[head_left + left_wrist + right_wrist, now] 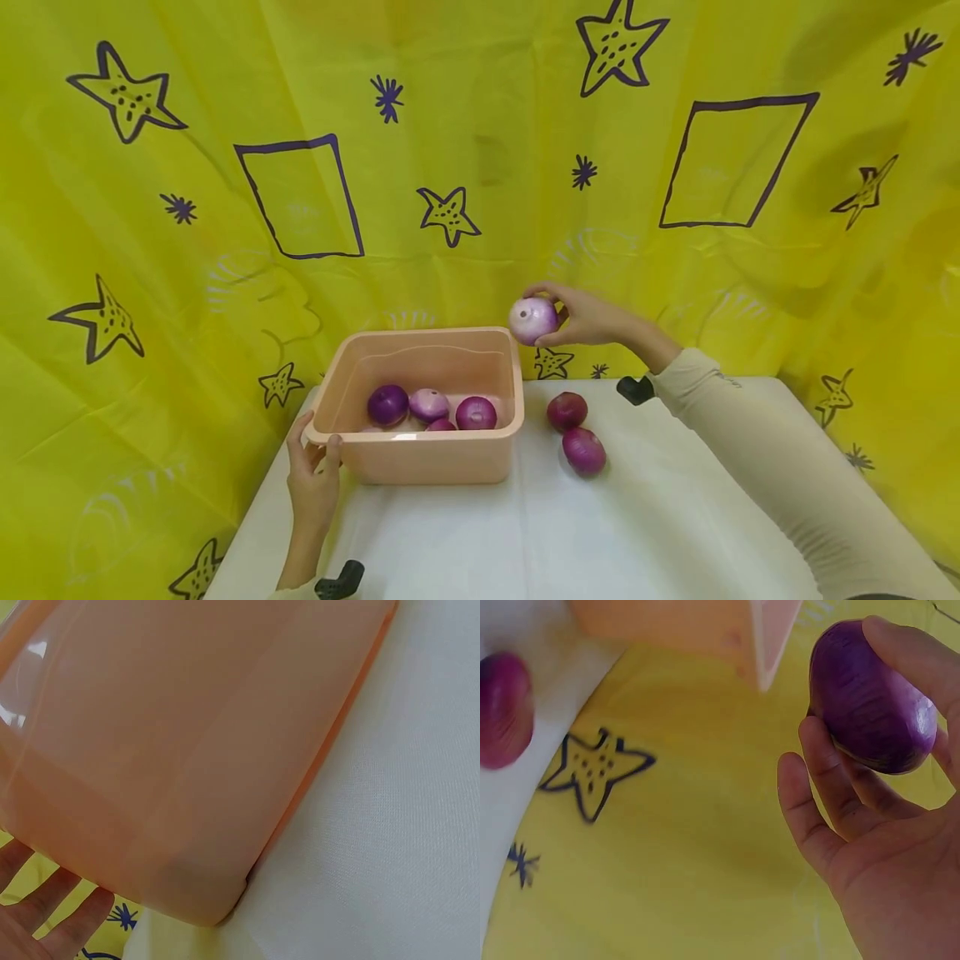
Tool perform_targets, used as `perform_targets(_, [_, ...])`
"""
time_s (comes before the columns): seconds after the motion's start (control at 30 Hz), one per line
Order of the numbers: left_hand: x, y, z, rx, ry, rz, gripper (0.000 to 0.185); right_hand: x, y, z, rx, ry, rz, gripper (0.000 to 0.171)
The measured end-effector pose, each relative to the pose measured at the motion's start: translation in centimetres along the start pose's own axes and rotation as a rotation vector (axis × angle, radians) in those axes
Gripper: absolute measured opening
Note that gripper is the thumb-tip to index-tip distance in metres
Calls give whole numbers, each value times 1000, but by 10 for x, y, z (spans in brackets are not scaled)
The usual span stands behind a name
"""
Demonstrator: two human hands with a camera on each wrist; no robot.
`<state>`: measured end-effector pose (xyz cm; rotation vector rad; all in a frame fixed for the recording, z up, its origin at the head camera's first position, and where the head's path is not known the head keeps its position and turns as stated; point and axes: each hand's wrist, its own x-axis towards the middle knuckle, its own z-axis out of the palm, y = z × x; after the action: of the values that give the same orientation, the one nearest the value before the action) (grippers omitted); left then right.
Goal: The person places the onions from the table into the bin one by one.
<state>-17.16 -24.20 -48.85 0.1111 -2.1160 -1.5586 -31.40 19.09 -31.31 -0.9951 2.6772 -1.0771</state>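
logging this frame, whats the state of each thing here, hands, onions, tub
right hand: holds a purple onion in the air by the tub's far right corner
left hand: grips the tub's near left corner
peach tub: upright, four onions inside
two onions: loose on white table

Bright, even light; soft shadows; wrist views blurred, head view bowed at edges.

Open tub [420,454], onions [575,433] beside it

purple onions [387,405], a peach tub [420,457], yellow star-patterned cloth [480,167], white table [525,533].
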Motion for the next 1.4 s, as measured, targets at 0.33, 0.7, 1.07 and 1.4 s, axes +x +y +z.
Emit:
perform_targets(0.33, [2, -4, -1, -23, 6, 7, 60, 56, -30, 39, 10, -77, -43, 73])
perform_targets(0.7, [3, -4, -1, -2, 2, 2, 61, 92, -51, 74, 29, -110, -125, 70])
perform_targets(1.07, [1, -3, 0, -15, 1, -17, 60, 103, -47, 104, 56, -173, -111, 64])
perform_targets(1.4, [1, -3, 0, -15, -3, -14, 60, 103, -49, 112, 46, -211, -82, 68])
